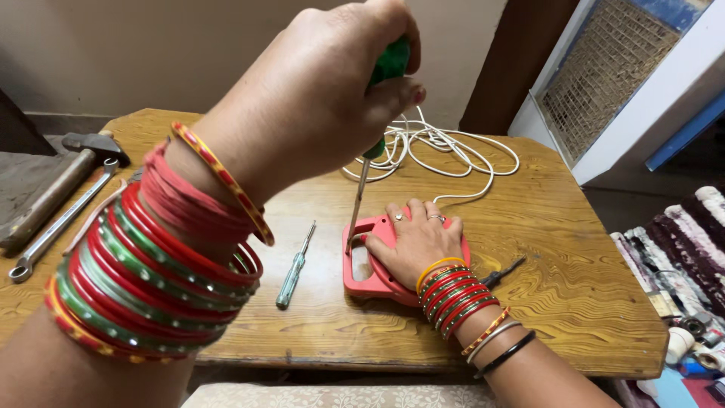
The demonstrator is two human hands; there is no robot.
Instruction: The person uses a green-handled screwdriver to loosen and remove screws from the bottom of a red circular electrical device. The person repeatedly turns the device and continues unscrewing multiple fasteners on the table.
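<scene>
Soft, even indoor light, faint shadows; the near forearm slightly blurred.

The left hand (325, 91) is raised close to the camera, its fingers closed in a fist and the thumb bent at the front. The left forearm comes up from the lower left corner. The right hand (414, 240) lies flat, palm down, fingers spread forward. The right forearm comes from the lower right.

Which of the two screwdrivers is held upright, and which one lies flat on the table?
The green-handled screwdriver in the left hand stands upright, its tip at the red casing. The small clear-handled screwdriver lies flat, untouched, left of that casing.
</scene>
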